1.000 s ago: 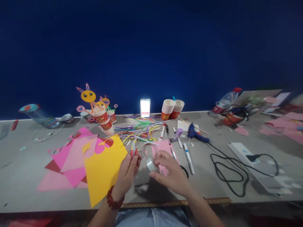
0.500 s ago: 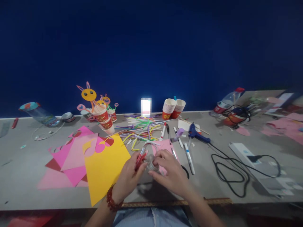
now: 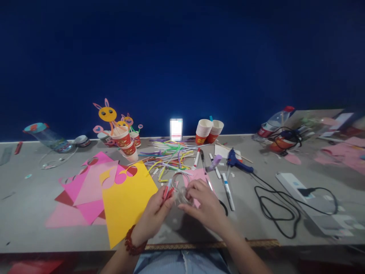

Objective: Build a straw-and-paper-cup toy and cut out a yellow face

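My left hand [image 3: 155, 209], with a red beaded bracelet at the wrist, is closed on a small red-handled tool [image 3: 168, 191] with a pale upper part. Close beside it, my right hand [image 3: 203, 201] grips a coil of thin greyish wire or cord [image 3: 183, 196]. A loop of the coil arches up above both hands. Beneath my right hand lies a pink paper piece [image 3: 196, 176], with a scissor-like metal blade [image 3: 209, 184] on it. The exact kind of red tool is too blurred to tell.
Yellow paper [image 3: 128, 201] and pink sheets lie left. Coloured pipe cleaners [image 3: 171, 154] spread behind my hands. A blue glue gun [image 3: 236, 161], markers [image 3: 228, 192] and a power strip [image 3: 302, 201] are right. Decorated cups [image 3: 121, 139] and stacked cups [image 3: 203, 131] stand behind.
My hands have drawn slightly apart, my left hand shifting a little left with the red tool. The wire loop above them stands wider.
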Available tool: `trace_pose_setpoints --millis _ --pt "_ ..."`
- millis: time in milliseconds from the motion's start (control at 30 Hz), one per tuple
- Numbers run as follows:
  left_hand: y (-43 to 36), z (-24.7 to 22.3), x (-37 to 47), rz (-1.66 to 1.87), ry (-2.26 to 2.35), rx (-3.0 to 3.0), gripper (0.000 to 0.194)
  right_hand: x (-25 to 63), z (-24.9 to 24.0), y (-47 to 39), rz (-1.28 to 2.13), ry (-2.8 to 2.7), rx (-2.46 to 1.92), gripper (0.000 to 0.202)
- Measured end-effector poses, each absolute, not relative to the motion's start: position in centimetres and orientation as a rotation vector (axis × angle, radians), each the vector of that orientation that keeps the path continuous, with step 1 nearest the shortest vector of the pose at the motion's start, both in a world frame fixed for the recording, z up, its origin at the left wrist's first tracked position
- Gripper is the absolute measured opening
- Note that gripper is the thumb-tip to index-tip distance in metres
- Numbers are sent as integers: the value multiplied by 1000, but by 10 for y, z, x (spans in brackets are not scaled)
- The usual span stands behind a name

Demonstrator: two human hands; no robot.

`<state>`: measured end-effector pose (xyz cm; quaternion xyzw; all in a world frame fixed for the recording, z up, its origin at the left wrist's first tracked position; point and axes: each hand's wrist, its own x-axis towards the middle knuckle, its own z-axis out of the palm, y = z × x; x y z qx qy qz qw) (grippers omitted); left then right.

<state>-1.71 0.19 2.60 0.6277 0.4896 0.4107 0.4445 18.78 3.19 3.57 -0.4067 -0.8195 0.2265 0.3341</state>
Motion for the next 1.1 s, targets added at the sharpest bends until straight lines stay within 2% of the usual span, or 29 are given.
trace_pose_setpoints --millis 200,400,600,733,967,1100 --pt "1 22 -13 972 1025 1162 31 192 27 35 503 -2056 -1032 40" --pt "8 34 -8 959 910 947 40 191 18 35 657 -1933 -879 28" --pt "6 35 -9 945 911 903 40 188 21 36 808 -1941 -828 17" --pt "7 34 -10 916 866 872 37 187 26 35 835 -1955 -783 2" --pt "8 31 -9 1031 765 741 35 203 40 37 833 -1920 -794 7" --pt "10 24 -3 968 736 682 35 208 59 38 889 -1981 -774 6"
